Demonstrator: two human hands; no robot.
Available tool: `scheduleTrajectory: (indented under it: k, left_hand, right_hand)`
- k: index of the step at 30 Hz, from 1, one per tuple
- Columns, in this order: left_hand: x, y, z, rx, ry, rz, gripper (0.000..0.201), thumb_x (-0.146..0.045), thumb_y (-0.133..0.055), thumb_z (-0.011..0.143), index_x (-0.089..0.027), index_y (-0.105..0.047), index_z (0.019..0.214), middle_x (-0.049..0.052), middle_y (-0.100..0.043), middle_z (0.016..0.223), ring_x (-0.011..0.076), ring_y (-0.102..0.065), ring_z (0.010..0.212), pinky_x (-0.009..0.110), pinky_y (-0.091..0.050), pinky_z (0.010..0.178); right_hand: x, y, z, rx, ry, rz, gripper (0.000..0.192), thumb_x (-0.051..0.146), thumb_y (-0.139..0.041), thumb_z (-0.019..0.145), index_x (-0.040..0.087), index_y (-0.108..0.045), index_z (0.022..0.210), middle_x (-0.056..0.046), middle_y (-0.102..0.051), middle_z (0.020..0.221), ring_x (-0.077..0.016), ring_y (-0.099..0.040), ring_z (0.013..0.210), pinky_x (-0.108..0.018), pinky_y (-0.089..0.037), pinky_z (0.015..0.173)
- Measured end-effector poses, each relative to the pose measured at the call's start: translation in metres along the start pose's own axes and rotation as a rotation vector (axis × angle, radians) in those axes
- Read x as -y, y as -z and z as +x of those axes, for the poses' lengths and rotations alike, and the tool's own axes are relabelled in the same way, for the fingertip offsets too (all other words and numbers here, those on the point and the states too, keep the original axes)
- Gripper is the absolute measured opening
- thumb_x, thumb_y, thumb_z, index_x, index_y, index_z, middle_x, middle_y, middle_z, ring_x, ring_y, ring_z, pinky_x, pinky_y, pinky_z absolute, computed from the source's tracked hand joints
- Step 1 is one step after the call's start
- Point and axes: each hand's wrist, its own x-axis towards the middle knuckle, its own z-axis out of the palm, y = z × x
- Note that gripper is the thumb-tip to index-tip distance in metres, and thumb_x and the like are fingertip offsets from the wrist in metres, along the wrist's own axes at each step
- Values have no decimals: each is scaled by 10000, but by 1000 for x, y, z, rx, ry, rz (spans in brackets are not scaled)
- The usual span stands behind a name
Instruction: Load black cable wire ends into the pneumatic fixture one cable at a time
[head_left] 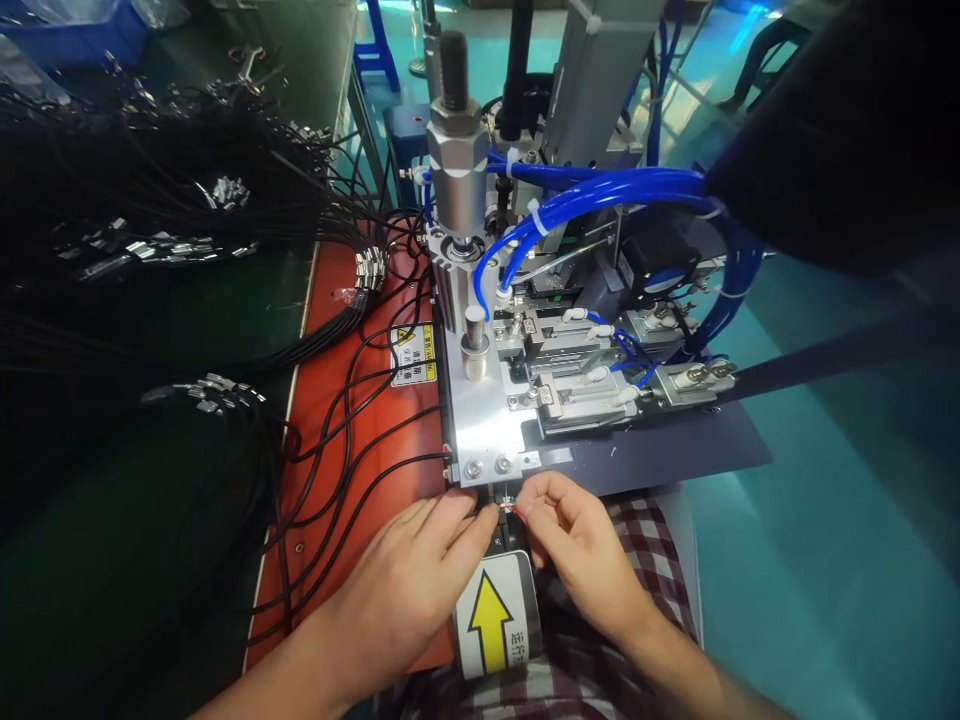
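A thin cable end point(507, 509), its red and pale wires just showing, is pinched between the fingertips of the left hand point(420, 575) and the right hand point(581, 550) at the mouth of a small press point(487, 440). By the look of it, the wires are best kept flat and square to the slot, fed along the line of the yellow arrow label point(491, 618) (fingers kept short of the tooling). The slot itself is hidden by the fingertips; the warning sticker point(412, 352) is too small to read, and the black cable bundles point(172, 240) are cut off at left.
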Motion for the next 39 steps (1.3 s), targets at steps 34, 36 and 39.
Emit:
scheduleTrajectory:
  k: [34,36,39]
  left_hand:
    - [-1,6,7,-22,16,17,396,-91,-225,969,-87,-619,1012,86,-627,790,182,-627,670,289,-557,567]
    - [-2,6,7,-13,18,14,397,-95,-222,971,-90,-617,1011,82,-624,789,180,-624,669,285,-553,568]
    - [-2,6,7,-19,21,15,392,-95,-224,972,-91,-612,1022,77,-620,793,173,-620,671,273,-545,577]
  right_hand:
    - [0,0,-2,-63,65,-227,201,337,-523,880,190,-519,742,56,-433,606,-97,-384,518,-225,-302,470]
    - [1,1,-1,-61,48,-193,200,326,-526,877,192,-514,730,62,-424,587,-94,-385,510,-219,-313,468]
    - [1,3,0,6,-51,-75,191,339,-542,865,186,-524,753,68,-436,570,-86,-408,481,-212,-326,461]
